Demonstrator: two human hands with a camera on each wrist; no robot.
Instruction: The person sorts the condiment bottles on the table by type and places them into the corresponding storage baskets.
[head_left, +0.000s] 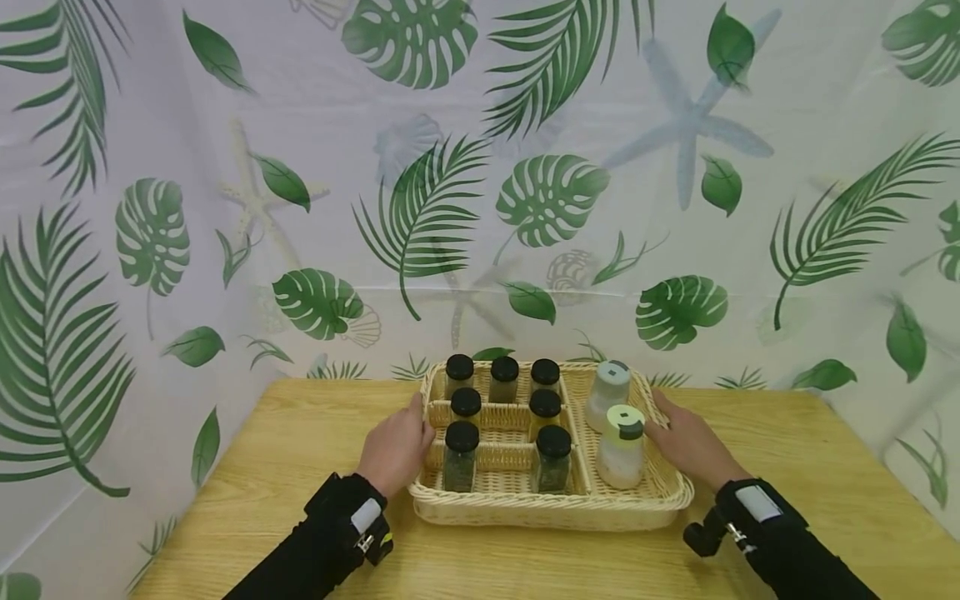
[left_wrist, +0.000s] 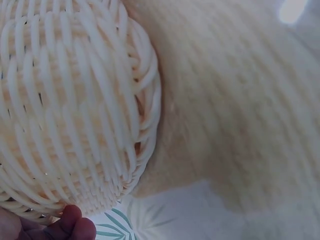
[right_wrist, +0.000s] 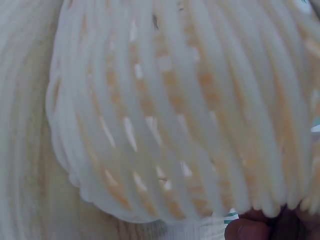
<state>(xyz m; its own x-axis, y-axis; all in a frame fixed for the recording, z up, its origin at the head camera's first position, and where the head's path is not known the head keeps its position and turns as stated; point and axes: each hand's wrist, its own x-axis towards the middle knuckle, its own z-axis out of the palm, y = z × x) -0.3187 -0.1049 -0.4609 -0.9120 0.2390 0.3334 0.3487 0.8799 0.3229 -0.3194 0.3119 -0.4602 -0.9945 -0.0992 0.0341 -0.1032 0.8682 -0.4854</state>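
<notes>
A wicker basket [head_left: 551,502] with woven dividers is held between my two hands at the table's middle. My left hand [head_left: 397,446] grips its left side, and my right hand [head_left: 693,442] grips the right side by the rim. Several small glass jars with black caps, such as one front jar [head_left: 553,460], stand upright in the left compartments. The right compartment holds two larger pale jars: a front one with a yellowish lid [head_left: 624,423] and a rear one with a whitish lid [head_left: 613,373]. Curled fingertips [left_wrist: 70,225] show under the woven wall [left_wrist: 60,100] in the left wrist view. Whether the basket touches the table is unclear.
The wooden table [head_left: 300,467] extends to both sides of the basket and in front of it. Right behind its far edge hangs a white cloth [head_left: 450,317] with printed leaves and starfish, which also covers the left and right sides.
</notes>
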